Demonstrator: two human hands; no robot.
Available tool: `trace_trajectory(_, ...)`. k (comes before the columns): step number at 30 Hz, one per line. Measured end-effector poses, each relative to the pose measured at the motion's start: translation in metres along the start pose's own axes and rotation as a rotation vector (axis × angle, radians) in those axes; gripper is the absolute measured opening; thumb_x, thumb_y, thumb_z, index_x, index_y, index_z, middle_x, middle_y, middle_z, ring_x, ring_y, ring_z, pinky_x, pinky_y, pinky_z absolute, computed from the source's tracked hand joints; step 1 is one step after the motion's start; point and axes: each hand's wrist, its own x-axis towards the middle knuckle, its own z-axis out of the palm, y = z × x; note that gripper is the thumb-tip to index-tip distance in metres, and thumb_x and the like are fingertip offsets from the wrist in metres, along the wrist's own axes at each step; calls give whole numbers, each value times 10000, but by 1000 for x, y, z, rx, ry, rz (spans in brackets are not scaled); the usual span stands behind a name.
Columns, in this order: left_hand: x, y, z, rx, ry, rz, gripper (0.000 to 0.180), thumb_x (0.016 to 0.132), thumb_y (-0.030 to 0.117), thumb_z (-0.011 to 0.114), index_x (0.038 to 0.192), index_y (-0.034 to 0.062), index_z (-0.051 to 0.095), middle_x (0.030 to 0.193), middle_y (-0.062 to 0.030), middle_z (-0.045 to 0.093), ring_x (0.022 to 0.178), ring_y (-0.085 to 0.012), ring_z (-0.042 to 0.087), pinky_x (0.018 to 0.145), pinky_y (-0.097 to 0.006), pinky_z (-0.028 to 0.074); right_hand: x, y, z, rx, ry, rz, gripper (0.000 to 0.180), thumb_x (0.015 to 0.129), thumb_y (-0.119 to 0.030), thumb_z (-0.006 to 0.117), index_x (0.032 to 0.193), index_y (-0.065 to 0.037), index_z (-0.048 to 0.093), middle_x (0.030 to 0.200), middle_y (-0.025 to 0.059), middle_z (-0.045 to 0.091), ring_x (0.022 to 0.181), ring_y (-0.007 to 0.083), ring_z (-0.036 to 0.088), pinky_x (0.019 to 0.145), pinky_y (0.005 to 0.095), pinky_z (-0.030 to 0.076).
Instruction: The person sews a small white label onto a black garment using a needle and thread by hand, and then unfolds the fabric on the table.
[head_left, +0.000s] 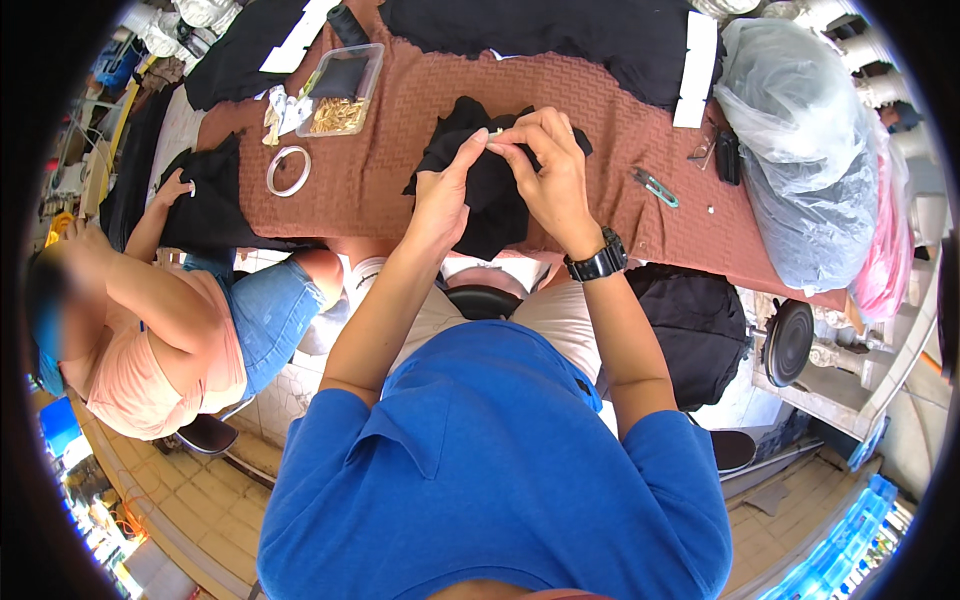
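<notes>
My left hand (445,190) and my right hand (545,165) both pinch the top edge of a black piece of fabric (490,195), held just above the brown-covered table (400,120). Thumbs and forefingers meet near a small pale item (494,134) at the fabric's edge. A black watch (597,262) sits on my right wrist. The fabric hangs down between my hands toward the table's near edge.
A clear plastic box (340,90) with gold bits, a roll of tape (288,170) and small snips (655,187) lie on the table. Large plastic bags (810,150) stand at the right. A seated person (170,320) at the left touches black cloth (205,205). More black fabric (560,35) lies at the far side.
</notes>
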Motion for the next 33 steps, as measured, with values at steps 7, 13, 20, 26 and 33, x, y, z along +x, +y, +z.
trace_trajectory(7, 10, -19, -15, 79, 65, 136, 207, 929, 157, 717, 1057, -5, 692, 1011, -59, 696, 907, -119, 650, 804, -262, 533, -12, -83, -39, 494, -29, 123, 113, 807, 31, 728, 854, -15, 636, 857, 103, 671, 751, 262, 663, 656, 331, 527)
trace_trajectory(13, 10, -29, -23, -28, 63, -100, 309, 922, 156, 722, 1137, -54, 651, 1113, -114, 690, 1007, -179, 679, 881, -303, 565, -37, -134, -50, 685, -340, -108, 129, 837, -66, 742, 895, -9, 643, 812, 94, 630, 735, 253, 636, 628, 356, 515)
trace_trajectory(20, 4, -13, -14, -81, -15, -389, 371, 916, 172, 733, 1214, -16, 620, 1142, -110, 680, 1030, -199, 681, 904, -338, 576, -46, -145, -43, 762, -528, -111, 149, 851, -80, 734, 940, -2, 641, 850, 97, 629, 762, 261, 632, 636, 353, 517)
trace_trajectory(26, 8, -14, -8, 20, -5, -277, 373, 865, 181, 796, 1137, -35, 660, 1144, -111, 675, 1011, -182, 678, 903, -307, 562, -53, -156, -41, 884, -612, -88, 160, 853, -66, 740, 946, 3, 629, 857, 100, 629, 768, 263, 637, 655, 359, 522)
trace_trajectory(33, 18, -23, -16, -4, 29, -149, 288, 863, 137, 794, 1068, -34, 686, 1052, -96, 691, 949, -160, 677, 836, -288, 581, -52, -164, -46, 1085, -691, -58, 144, 869, -58, 728, 957, 0, 629, 868, 89, 642, 792, 252, 651, 656, 348, 526)
